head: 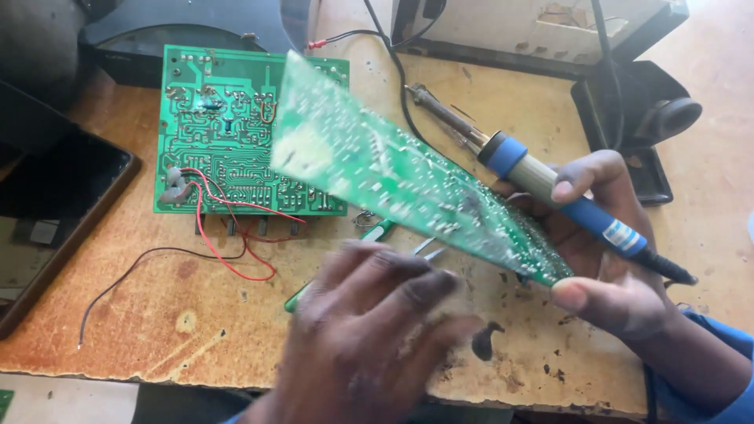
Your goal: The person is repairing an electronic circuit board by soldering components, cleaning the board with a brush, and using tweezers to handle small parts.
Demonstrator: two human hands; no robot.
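Right hand holds board and iron; left hand free over worktop.

Right hand (609, 267): grip closed, thumb and fingers pinching the corner of a tilted green circuit board (393, 169), blue-handled soldering iron (542, 184) tucked across the same fingers. Left hand (369, 330), blurred, fingers spread and holding nothing, hovers below the tilted board. A second green board (212, 133) lies flat on the worktop (157, 314) behind it, red wires (228, 235) trailing.

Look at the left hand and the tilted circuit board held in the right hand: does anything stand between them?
Nothing visible does. The left hand is blurred, just below the tilted circuit board, which the right hand holds at its lower corner together with a soldering iron.
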